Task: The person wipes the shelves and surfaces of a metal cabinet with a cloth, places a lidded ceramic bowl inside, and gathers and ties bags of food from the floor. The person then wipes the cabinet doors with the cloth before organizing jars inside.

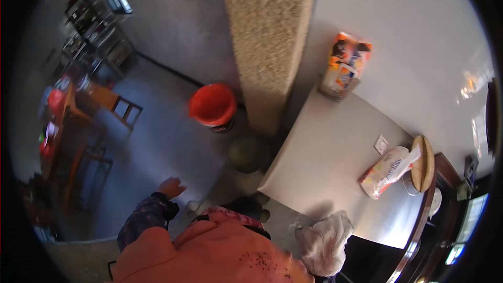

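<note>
Empty, its fingers partly spread, my left hand (172,187) hangs over the floor below the red-lined bin. A dark patterned sleeve and a wristband show behind it. At the end of my right sleeve, beside the table's near edge, is a crumpled whitish cloth (326,242). It covers my right hand, so the fingers are hidden, but the cloth bunches up as if gripped there. Closest to it is the pale tabletop (319,162). On that top lie an opened white-and-pink tissue pack (390,172) and a small white packet (381,144).
A round wooden board (422,164) stands at the table's right end. An orange package (347,63) is at its far corner by the wall. Beyond the rough pillar (267,42) are a red-lined bin (213,106) and a dark round object (248,153). Wooden chairs (126,111) stand at left.
</note>
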`<state>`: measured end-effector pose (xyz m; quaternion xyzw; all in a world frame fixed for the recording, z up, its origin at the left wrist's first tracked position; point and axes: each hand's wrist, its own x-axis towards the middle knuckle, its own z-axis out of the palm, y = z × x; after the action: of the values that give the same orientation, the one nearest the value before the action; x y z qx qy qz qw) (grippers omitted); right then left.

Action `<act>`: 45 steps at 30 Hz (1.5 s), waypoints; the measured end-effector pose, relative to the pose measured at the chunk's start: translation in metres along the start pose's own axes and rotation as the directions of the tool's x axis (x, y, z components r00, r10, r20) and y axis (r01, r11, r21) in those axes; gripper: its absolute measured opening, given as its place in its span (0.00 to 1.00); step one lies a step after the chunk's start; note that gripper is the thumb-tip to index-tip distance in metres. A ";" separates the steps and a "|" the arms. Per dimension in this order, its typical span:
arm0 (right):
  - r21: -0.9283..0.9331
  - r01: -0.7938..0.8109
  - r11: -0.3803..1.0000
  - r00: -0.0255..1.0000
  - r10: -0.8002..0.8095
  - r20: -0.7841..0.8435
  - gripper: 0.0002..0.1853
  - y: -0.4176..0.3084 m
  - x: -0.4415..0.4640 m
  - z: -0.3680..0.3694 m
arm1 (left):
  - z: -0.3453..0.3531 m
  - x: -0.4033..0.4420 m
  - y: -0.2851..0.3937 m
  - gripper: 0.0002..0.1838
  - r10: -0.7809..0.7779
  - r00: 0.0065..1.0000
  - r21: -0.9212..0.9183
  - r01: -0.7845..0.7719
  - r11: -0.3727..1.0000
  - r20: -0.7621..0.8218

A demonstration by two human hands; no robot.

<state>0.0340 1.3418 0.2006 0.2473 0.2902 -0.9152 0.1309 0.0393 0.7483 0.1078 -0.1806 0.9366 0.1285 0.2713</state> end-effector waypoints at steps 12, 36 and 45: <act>-0.391 -0.306 0.868 0.879 0.415 0.233 0.15 0.049 0.113 0.146 | 0.139 -0.071 -0.088 0.16 -0.162 0.985 -0.382 0.169 0.908 0.049; -0.770 -0.466 0.436 0.528 0.835 0.154 0.13 0.421 0.327 0.552 | 0.106 -0.038 -0.327 0.18 -0.608 0.794 -0.584 0.486 0.650 -0.016; 0.123 -0.991 -0.055 0.070 0.574 0.816 0.13 0.632 0.423 0.732 | 0.025 0.020 -0.338 0.17 -0.663 0.507 -0.797 0.554 -0.238 0.551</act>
<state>-0.3568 0.3615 0.2012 0.1301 -0.3505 -0.6710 0.6403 0.1737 0.4467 0.0278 -0.7461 0.4206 0.5102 0.0785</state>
